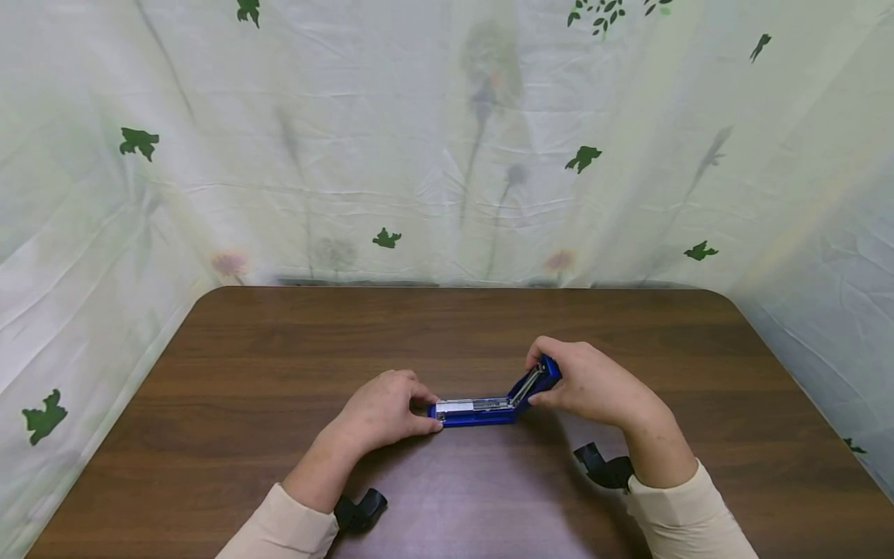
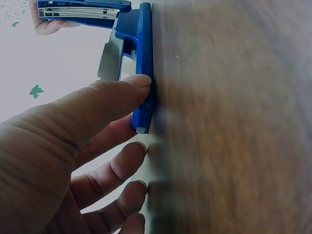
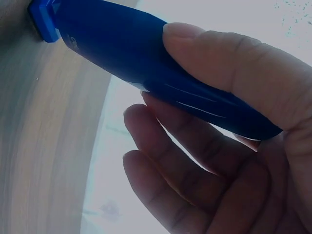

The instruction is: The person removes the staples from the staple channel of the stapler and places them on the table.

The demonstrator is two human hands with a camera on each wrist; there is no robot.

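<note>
A blue stapler (image 1: 478,420) lies on the wooden table, its top arm swung up and back to the right so that the metal staple channel shows. My left hand (image 1: 387,407) pinches the left end of the base between thumb and fingers. In the left wrist view the thumb (image 2: 139,82) presses on the base's side, close to the table, with the other fingers spread below. My right hand (image 1: 594,380) grips the raised top arm (image 3: 146,63). In the right wrist view the thumb lies along one side of it and the fingers curl beneath.
The brown table (image 1: 314,334) has rounded far corners. A pale curtain (image 1: 433,140) with green leaf shapes hangs behind it and at both sides. Black curved wrist mounts (image 1: 361,511) sit at both cream sleeves (image 1: 687,508).
</note>
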